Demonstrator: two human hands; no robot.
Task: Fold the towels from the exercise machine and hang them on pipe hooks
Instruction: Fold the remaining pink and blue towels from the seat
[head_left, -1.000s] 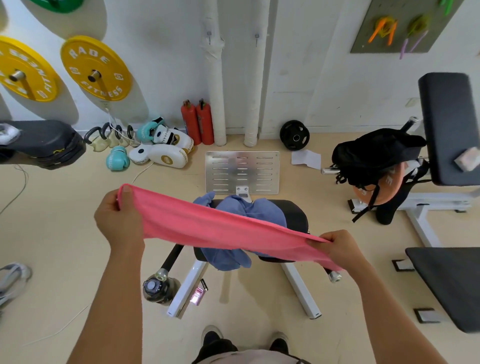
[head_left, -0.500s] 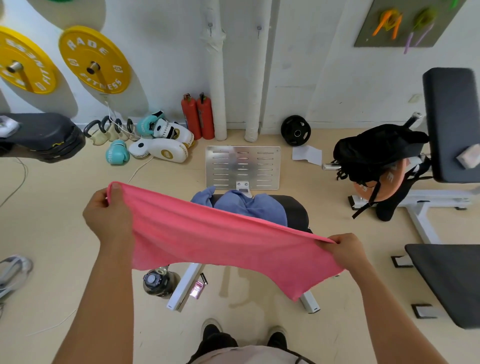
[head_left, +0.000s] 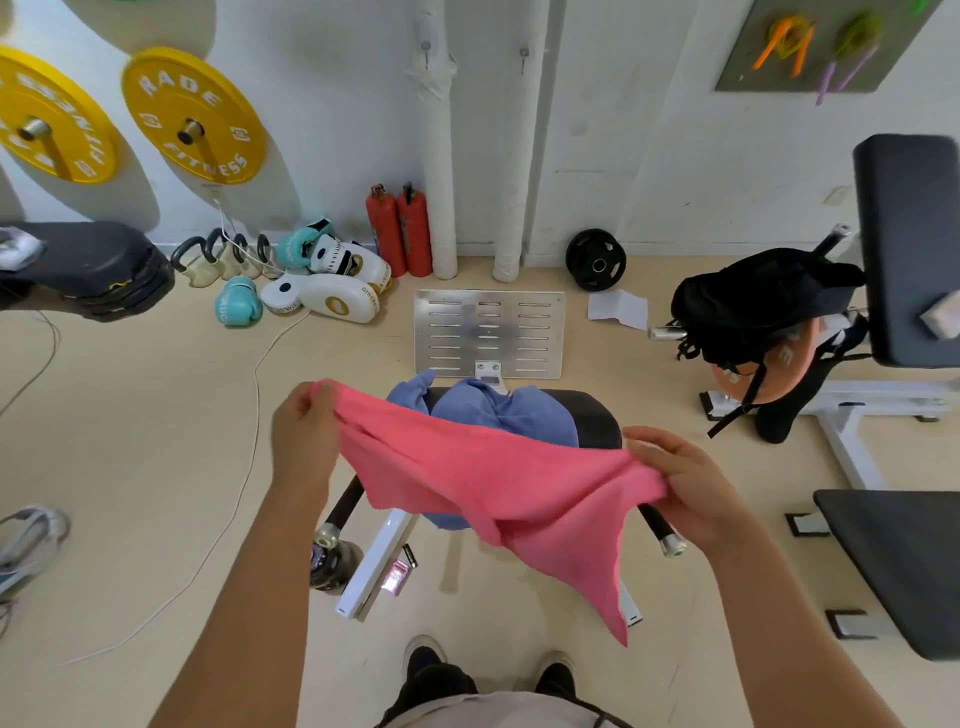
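I hold a pink towel (head_left: 488, 478) in the air between both hands, over the exercise machine (head_left: 597, 423). My left hand (head_left: 304, 431) pinches its upper left corner. My right hand (head_left: 691, 488) grips its right edge, and a loose corner hangs down below that hand. A blue towel (head_left: 498, 410) lies crumpled on the machine's black seat, partly hidden behind the pink one. Two white wrapped pipes (head_left: 441, 156) run up the wall behind, each with a small hook (head_left: 426, 49) near the top.
A metal footplate (head_left: 488, 332) stands beyond the seat. Boxing gloves (head_left: 322, 296), kettlebells and two red extinguishers (head_left: 397, 228) line the wall. Black benches (head_left: 904, 561) and a black bag (head_left: 753, 306) stand at the right; another padded bench (head_left: 88, 265) is at the left.
My hands have come closer together, so the pink towel now sags and its lower right corner hangs down. The left hand moved right and the view came closer to the machine.
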